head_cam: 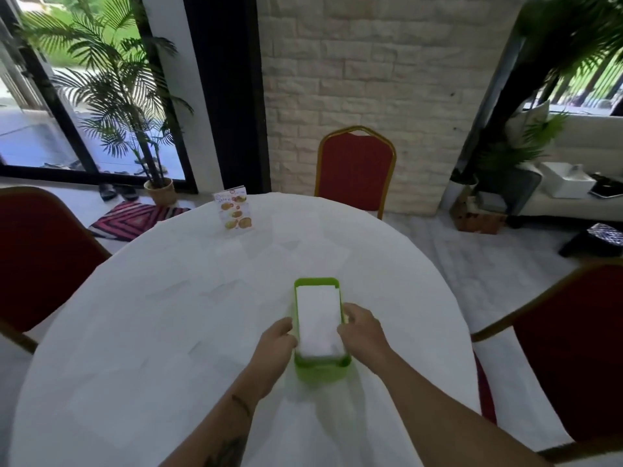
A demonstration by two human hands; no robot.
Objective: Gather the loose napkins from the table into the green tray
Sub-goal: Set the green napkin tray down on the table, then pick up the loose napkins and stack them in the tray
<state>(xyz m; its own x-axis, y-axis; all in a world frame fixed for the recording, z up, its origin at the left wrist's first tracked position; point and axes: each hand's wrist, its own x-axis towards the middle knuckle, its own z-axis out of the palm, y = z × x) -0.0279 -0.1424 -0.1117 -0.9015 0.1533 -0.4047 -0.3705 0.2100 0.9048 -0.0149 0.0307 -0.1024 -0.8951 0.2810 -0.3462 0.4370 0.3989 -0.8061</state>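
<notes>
A green tray (320, 367) stands on the white round table (168, 348), near its front middle. A stack of white napkins (318, 320) fills the tray. My left hand (278, 338) rests against the tray's left side, fingers curled on the edge of the stack. My right hand (359, 326) is at the tray's right side, with its fingertips on the napkins' right edge. Several loose white napkins (293, 246) lie flat farther back on the cloth, hard to tell from it.
A small menu card (235, 212) stands at the table's far left edge. Red chairs stand at the far side (355, 170), the left (40, 254) and the right (566, 345). Potted palms, a window and a stone wall lie beyond.
</notes>
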